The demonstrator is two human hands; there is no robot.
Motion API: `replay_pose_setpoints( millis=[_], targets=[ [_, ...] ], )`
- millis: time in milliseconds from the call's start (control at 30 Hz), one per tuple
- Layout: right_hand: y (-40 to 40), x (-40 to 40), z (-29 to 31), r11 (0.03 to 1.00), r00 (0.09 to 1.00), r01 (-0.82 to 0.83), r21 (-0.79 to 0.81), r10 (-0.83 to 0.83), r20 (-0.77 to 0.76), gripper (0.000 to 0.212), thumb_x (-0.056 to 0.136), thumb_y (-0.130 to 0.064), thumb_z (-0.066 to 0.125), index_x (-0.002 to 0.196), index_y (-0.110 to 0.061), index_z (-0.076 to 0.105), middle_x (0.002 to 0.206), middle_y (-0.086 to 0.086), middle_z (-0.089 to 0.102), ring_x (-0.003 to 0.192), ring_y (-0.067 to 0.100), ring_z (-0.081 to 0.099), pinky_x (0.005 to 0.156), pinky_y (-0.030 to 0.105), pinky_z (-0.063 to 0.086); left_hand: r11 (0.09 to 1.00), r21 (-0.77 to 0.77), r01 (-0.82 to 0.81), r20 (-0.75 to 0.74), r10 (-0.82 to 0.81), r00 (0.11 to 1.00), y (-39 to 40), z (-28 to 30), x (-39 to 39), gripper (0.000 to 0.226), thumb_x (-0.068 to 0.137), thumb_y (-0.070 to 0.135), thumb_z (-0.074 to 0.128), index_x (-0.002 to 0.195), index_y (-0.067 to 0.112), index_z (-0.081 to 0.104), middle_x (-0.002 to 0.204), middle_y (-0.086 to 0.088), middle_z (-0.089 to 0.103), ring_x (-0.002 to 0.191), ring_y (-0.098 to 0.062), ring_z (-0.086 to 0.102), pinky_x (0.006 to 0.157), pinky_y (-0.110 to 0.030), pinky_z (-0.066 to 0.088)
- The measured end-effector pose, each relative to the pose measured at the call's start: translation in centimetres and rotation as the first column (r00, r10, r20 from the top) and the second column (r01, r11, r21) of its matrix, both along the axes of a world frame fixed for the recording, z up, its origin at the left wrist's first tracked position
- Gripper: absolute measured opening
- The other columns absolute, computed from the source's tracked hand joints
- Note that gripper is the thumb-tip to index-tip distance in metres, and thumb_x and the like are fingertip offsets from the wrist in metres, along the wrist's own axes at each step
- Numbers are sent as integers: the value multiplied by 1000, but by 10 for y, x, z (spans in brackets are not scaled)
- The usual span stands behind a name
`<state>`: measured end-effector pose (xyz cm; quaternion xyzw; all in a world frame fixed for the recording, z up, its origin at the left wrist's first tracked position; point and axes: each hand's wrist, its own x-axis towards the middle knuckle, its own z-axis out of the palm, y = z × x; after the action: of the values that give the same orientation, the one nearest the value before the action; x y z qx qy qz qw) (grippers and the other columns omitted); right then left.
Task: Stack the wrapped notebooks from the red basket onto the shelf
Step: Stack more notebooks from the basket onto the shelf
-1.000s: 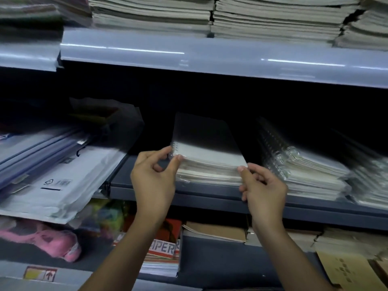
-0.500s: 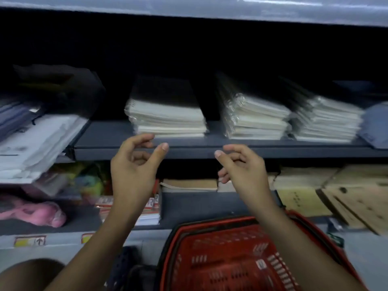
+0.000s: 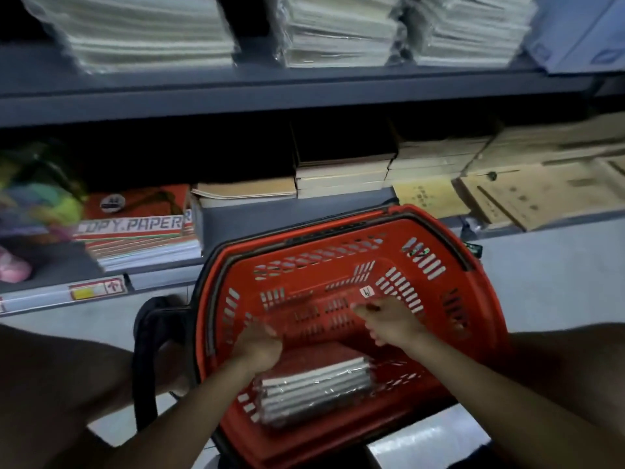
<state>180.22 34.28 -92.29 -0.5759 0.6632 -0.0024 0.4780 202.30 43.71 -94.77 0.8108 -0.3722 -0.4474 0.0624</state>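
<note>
The red basket (image 3: 449,238) sits on the floor below me, tilted toward me. A bundle of wrapped notebooks (image 3: 314,387) lies on edge at its near side, pages showing under clear film. My left hand (image 3: 258,343) hovers just above the bundle's left end, fingers loosely curled, holding nothing. My right hand (image 3: 389,321) is over the basket's bottom, beyond the bundle's right end, fingers apart and empty. The shelf (image 3: 304,93) runs across the top with stacks of wrapped notebooks (image 3: 145,32) on it.
A lower shelf holds red copy paper packs (image 3: 135,225), brown notebooks (image 3: 341,170) and kraft envelopes (image 3: 527,194). A black bag strap (image 3: 145,350) lies left of the basket. My knees frame the basket on both sides.
My hands left the stack on the shelf and came down into the basket. My view dropped from the shelf to the basket and the bundle in it.
</note>
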Motion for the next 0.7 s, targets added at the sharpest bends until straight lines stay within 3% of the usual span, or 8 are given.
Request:
replay_pose_setpoints(
  millis=[133, 200, 267, 367, 500, 567, 633, 700],
  targets=[
    [15, 8, -9, 986, 984, -140, 85, 148, -101, 29, 90, -50, 65, 101, -24, 71, 94, 3, 73, 90, 22, 71, 85, 30, 56, 991, 133, 19, 34, -24, 999, 8, -5, -3, 22, 90, 9, 53, 104, 4, 69, 90, -7, 70, 81, -20, 68, 55, -21, 52],
    [22, 10, -13, 969, 966, -201, 142, 220, -135, 40, 88, -50, 66, 111, -17, 72, 104, 1, 75, 103, 18, 70, 79, 21, 48, 984, 178, 16, 40, -23, 999, 10, -6, -7, 39, 91, 12, 54, 130, 7, 57, 109, -10, 70, 88, -20, 68, 49, -16, 46],
    [27, 14, -12, 959, 965, -186, 211, 219, -143, 41, 88, -46, 69, 112, -13, 73, 103, -2, 73, 100, 12, 67, 73, 17, 39, 985, 173, -10, 29, 5, 1000, 13, -11, -11, 67, 90, 11, 52, 153, 9, 31, 133, -15, 61, 101, -22, 68, 52, -14, 46],
    [31, 18, -13, 963, 972, -140, 232, 178, -152, 36, 86, -38, 73, 107, -9, 75, 104, 5, 75, 89, 14, 67, 70, 17, 40, 970, 227, -88, 86, 71, 994, 13, -4, -17, 66, 90, 7, 50, 153, 4, 28, 139, -14, 57, 115, -22, 64, 63, -17, 46],
    [38, 18, -15, 980, 989, -52, 192, 77, -124, 19, 84, -20, 73, 97, -5, 74, 85, 4, 69, 73, 18, 64, 59, 21, 45, 955, 184, -231, 79, 220, 972, 10, -4, -16, 50, 91, 13, 49, 140, 3, 50, 131, -12, 64, 114, -25, 66, 74, -23, 52],
    [41, 17, -15, 976, 997, 52, 209, -38, -74, 20, 83, -12, 74, 100, -1, 73, 85, 5, 72, 72, 19, 67, 63, 24, 53, 929, 89, -360, -16, 363, 932, 8, -13, -9, 38, 99, 15, 43, 131, 1, 58, 129, -10, 65, 113, -23, 64, 84, -27, 51],
    [42, 16, -12, 955, 982, 185, 233, -189, -5, 18, 81, -6, 74, 99, -1, 74, 89, 8, 75, 80, 23, 71, 76, 33, 58, 861, 39, -508, -137, 508, 850, 2, 2, -6, 20, 97, 16, 51, 106, 6, 66, 107, -4, 67, 94, -18, 61, 78, -27, 47],
    [41, 18, 3, 912, 936, 318, 259, -346, 69, 6, 85, -3, 70, 89, -8, 70, 89, 8, 72, 83, 26, 68, 76, 37, 56, 877, 4, -480, -165, 474, 865, -1, 25, -1, 16, 91, 10, 61, 76, 13, 63, 86, -3, 61, 74, -16, 54, 74, -31, 49]
  ],
)
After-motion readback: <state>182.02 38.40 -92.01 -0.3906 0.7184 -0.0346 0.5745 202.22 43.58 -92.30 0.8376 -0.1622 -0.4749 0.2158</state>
